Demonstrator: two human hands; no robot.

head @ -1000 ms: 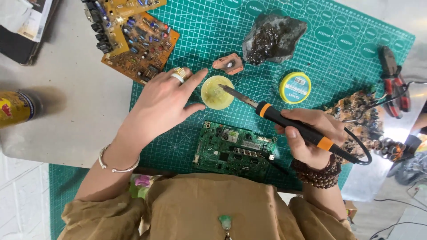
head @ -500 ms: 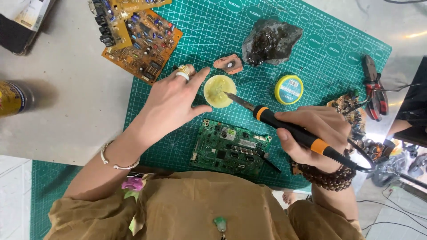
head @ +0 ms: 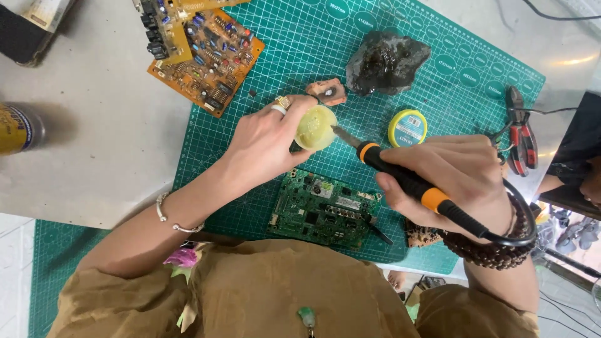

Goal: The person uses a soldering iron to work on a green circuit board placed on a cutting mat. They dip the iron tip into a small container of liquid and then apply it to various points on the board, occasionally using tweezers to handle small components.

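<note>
My left hand (head: 266, 143) grips a small round tin of pale yellow paste (head: 315, 128) on the green cutting mat (head: 282, 56). My right hand (head: 457, 178) holds a black and orange soldering iron (head: 407, 181), and its metal tip touches the paste in the tin. A green circuit board (head: 324, 209) lies on the mat just below both hands. A small copper-coloured piece (head: 327, 92) sits right behind the tin.
Orange-brown circuit boards (head: 203, 53) lie at the back left. A dark lumpy sponge (head: 385, 62), a yellow round tin (head: 407, 128) and red-handled pliers (head: 519, 134) are to the right. A can (head: 19, 128) stands at the left edge.
My left hand has closed around the paste tin instead of resting flat beside it. The iron's tip has moved into the paste. The camera has shifted closer and to the right.
</note>
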